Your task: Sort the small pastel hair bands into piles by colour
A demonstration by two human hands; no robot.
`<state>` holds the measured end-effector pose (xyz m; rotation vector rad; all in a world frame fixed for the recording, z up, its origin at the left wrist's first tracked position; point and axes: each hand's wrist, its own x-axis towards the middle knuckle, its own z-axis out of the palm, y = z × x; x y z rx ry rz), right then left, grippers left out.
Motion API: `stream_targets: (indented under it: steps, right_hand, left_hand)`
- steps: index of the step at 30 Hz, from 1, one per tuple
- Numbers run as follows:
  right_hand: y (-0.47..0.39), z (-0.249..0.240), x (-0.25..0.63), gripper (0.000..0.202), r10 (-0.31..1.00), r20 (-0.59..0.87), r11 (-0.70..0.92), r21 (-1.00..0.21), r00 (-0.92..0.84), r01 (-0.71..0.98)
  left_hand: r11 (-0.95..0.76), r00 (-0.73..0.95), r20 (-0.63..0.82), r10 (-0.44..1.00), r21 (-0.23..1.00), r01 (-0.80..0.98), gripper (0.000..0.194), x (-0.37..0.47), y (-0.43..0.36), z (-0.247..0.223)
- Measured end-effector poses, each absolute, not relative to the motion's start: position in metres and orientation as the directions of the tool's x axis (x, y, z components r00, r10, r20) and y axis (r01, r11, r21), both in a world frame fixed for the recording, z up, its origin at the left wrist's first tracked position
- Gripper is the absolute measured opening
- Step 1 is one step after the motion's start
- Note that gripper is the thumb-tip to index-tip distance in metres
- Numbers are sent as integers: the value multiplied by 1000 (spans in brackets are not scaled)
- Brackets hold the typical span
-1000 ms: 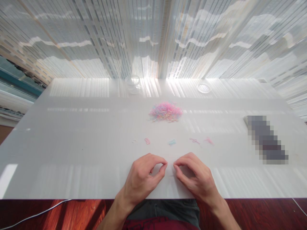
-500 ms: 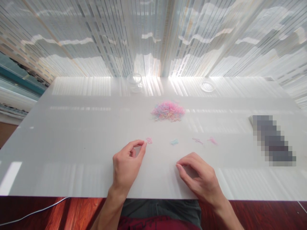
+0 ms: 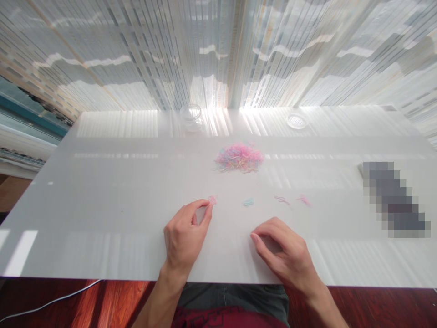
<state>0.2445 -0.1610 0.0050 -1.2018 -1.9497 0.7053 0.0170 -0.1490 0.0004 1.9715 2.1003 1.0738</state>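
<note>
My left hand (image 3: 187,232) is closed in a pinch, thumb and index tips touching a small cluster of pink elastic bands (image 3: 212,199) on the table. Its fingertips cover whatever lies between them. To the right rest a light-blue cluster of bands (image 3: 248,201), a mauve-pink band group (image 3: 282,199) and another pink cluster (image 3: 303,200), roughly in a row. My right hand (image 3: 285,248) rests below that row, fingers curled and thumb meeting index, with nothing visible between them. Beyond both hands sits a heap of thin pastel elastic bands (image 3: 239,158), mostly pink.
At the table's far side stand a clear round jar (image 3: 191,118) and a clear round lid (image 3: 297,120). A pixelated dark oblong object (image 3: 394,198) lies on the right. Striped sheer curtains (image 3: 218,54) hang behind the white table (image 3: 102,182).
My left hand has shifted slightly right, and its fingertips now overlap the edge of the pink cluster. My right hand has hardly moved. The view has turned a little.
</note>
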Motion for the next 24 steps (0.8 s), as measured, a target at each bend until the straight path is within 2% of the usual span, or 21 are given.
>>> stream_targets:
  steps: [5,8,11,14,20,24]
  right_hand:
    - [-162,3,244,11,901,317,429,-753,-297,499]
    - [-163,2,243,12,891,332,449,-742,-309,498]
    - [-163,2,243,12,881,343,466,-744,-325,479]
    - [-163,3,245,13,877,348,473,-746,-332,469]
    - [-162,4,250,17,880,339,465,-756,-331,461]
    - [-163,2,248,16,913,345,407,-743,-218,531]
  left_hand:
    - [-95,-155,404,902,535,840,13,14,-153,1]
    - [-40,-232,337,912,637,769,14,11,-157,1]
    - [46,-365,247,898,772,634,19,9,-159,2]
    - [88,-434,171,885,853,514,24,8,-159,6]
    - [149,-544,93,834,911,384,31,12,-158,18]
    - [107,-503,83,861,935,339,34,11,-165,18]
